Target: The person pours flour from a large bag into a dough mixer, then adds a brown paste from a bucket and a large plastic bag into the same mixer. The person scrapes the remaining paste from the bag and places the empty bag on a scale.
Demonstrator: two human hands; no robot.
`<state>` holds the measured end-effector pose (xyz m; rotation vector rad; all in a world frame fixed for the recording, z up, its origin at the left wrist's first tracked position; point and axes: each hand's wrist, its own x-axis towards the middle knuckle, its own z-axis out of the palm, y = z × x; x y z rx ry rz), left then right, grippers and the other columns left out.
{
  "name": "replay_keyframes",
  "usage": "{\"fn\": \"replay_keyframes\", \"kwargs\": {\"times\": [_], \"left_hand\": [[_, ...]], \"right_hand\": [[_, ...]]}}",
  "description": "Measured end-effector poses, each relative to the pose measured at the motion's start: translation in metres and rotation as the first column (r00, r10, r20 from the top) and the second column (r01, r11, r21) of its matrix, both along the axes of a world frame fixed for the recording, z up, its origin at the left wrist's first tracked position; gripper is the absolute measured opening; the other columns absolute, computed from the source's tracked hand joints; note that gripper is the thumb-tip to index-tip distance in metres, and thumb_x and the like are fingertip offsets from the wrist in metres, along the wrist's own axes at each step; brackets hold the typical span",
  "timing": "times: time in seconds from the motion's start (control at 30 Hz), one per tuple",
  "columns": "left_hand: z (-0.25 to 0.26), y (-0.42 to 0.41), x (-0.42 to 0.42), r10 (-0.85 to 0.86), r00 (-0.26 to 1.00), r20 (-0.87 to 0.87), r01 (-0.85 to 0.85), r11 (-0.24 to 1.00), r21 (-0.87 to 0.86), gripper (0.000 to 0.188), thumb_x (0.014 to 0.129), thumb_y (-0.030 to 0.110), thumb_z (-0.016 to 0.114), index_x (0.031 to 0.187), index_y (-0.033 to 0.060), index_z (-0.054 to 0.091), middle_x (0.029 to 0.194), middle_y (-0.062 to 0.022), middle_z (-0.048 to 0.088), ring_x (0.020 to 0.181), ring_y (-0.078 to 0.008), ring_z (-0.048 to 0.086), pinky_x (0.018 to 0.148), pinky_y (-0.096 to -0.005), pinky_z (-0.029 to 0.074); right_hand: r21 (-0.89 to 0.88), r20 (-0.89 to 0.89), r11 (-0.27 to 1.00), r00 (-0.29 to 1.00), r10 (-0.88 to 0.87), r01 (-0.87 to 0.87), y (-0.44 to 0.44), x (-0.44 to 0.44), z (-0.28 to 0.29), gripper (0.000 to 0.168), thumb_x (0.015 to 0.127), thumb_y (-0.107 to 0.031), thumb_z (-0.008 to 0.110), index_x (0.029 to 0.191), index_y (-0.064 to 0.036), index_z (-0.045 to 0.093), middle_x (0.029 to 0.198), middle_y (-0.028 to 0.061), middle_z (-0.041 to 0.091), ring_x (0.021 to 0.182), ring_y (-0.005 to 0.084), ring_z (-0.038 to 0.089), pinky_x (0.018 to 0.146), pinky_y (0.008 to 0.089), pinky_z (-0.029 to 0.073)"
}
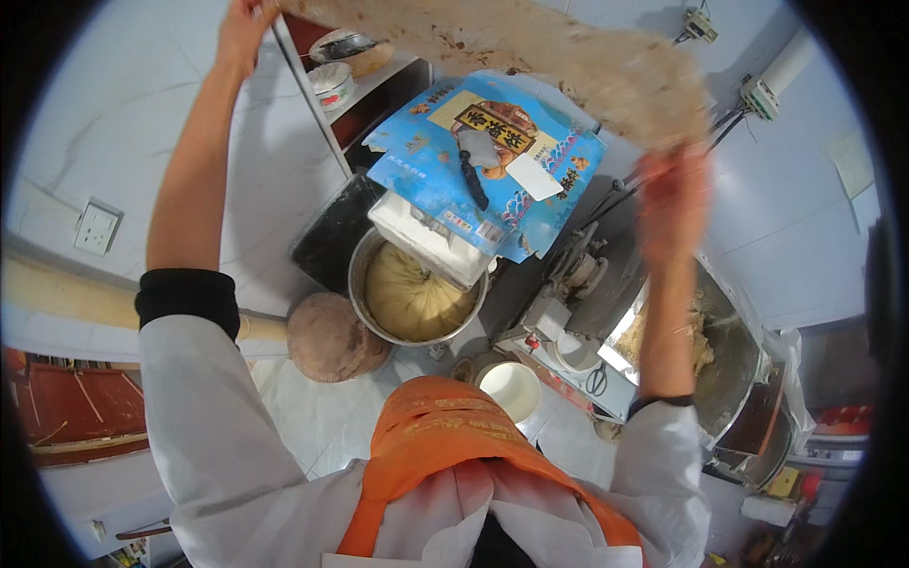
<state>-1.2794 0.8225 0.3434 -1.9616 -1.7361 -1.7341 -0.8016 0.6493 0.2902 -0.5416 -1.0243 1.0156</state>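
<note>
A long beige cloth (525,50) with brown stains hangs stretched between my two raised hands. My left hand (243,35) grips its left end at the top edge of the view. At the other end, my right hand (673,195) is blurred but closed around the cloth. Below the cloth lies a blue printed cardboard sheet (419,170) bearing writing. On the sheet are a broad-bladed scraper with a black handle (474,181) and a flat white scraper (534,177). The sheet rests partly over a white foam box (426,241).
A metal pot (356,312) under the foam box holds a pale yellow, dough-like mass (419,295). Beside it stands a round brown stool-like block (330,337). A white bucket (510,390) is on the floor. Rightward are a machine (550,316) and a large metal basin (731,376).
</note>
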Motion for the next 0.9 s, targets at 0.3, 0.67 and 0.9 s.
{"fn": "replay_keyframes", "kwargs": {"times": [0.3,0.67,0.9], "left_hand": [[-0.266,-0.038,0.066,0.037,0.993,0.111,0.033,0.823,-0.567,0.039,0.073,0.006,0.057,0.110,-0.0001,0.046,0.109,-0.0146,0.051,0.098,-0.0234,0.051,0.082,-0.0315,0.040],[-0.311,-0.075,0.228,-0.410,0.900,-0.146,0.317,0.848,-0.425,0.042,0.070,0.014,0.062,0.109,0.0047,0.048,0.108,-0.0132,0.048,0.099,-0.0296,0.045,0.082,-0.0388,0.036],[-0.289,-0.026,0.269,-0.335,0.886,-0.319,0.170,0.877,-0.450,0.044,0.066,0.019,0.065,0.105,0.0070,0.048,0.106,-0.0102,0.049,0.101,-0.0262,0.044,0.079,-0.0369,0.035]], "right_hand": [[-0.443,0.641,0.894,0.722,0.260,0.071,-0.014,-0.089,-0.284,0.033,0.078,-0.021,0.057,0.106,-0.005,0.049,0.083,0.0109,0.059,0.066,0.0180,0.056,0.061,0.0300,0.045],[0.170,0.946,0.904,-0.322,-0.038,0.393,0.082,0.006,-0.284,0.028,0.074,-0.007,0.049,0.102,-0.008,0.053,0.085,0.0098,0.053,0.081,0.0296,0.051,0.067,0.0416,0.041],[0.249,0.956,0.891,-0.243,-0.164,0.380,0.133,0.010,-0.280,0.043,0.074,-0.018,0.056,0.114,-0.010,0.043,0.110,0.0107,0.047,0.102,0.0286,0.043,0.082,0.0418,0.034]]}}
